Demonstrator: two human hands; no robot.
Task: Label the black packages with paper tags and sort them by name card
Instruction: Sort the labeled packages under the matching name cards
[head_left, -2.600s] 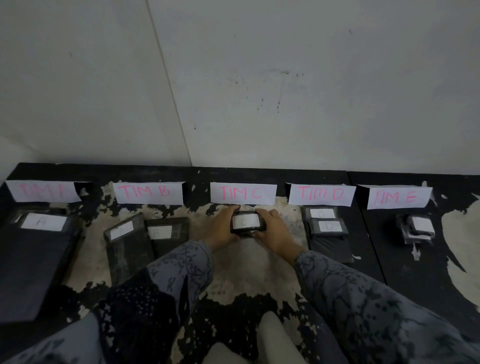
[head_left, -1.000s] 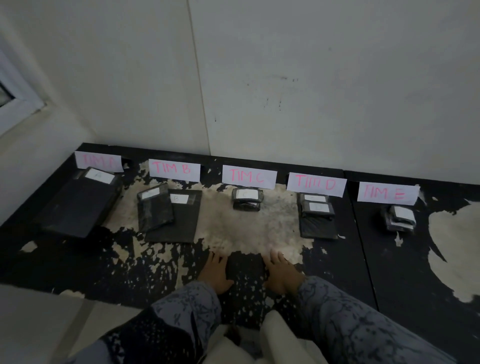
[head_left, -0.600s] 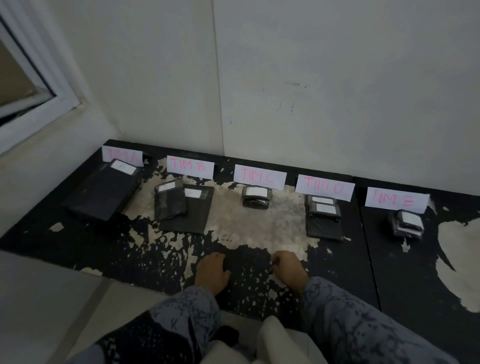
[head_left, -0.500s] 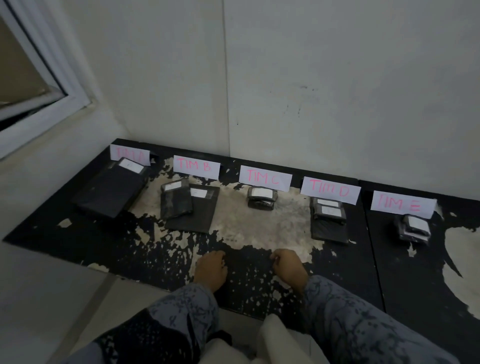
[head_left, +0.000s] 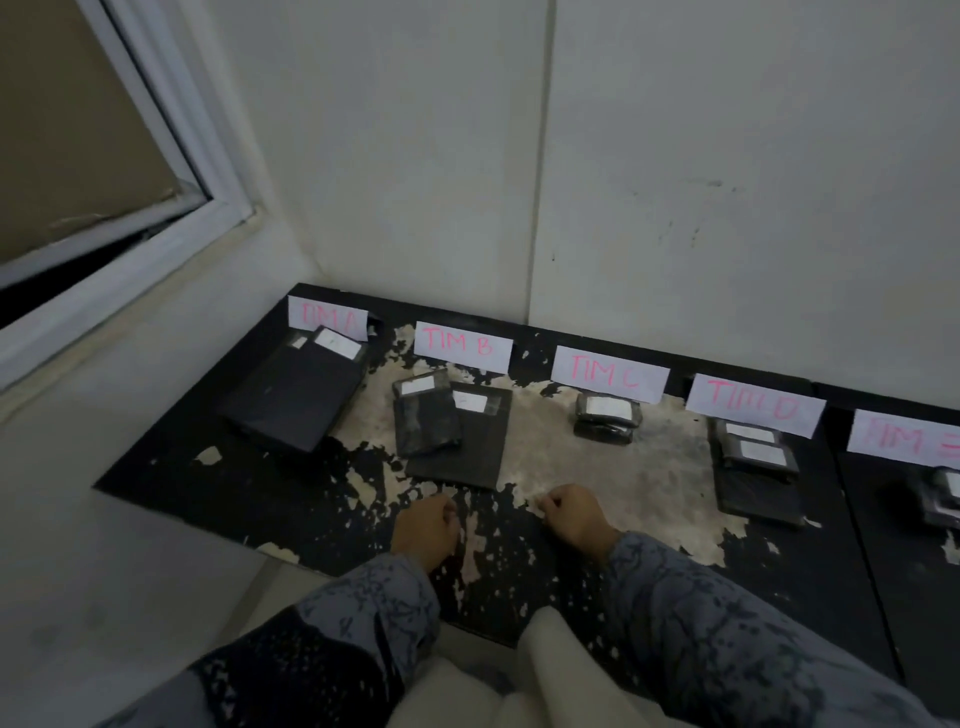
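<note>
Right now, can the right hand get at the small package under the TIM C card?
Probably yes. The right hand rests on the mat holding nothing, and only bare floor lies between it and the small package below the TIM C card.

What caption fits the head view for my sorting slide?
Tagged black packages lie below pink name cards while both hands rest empty on the mat.
</note>
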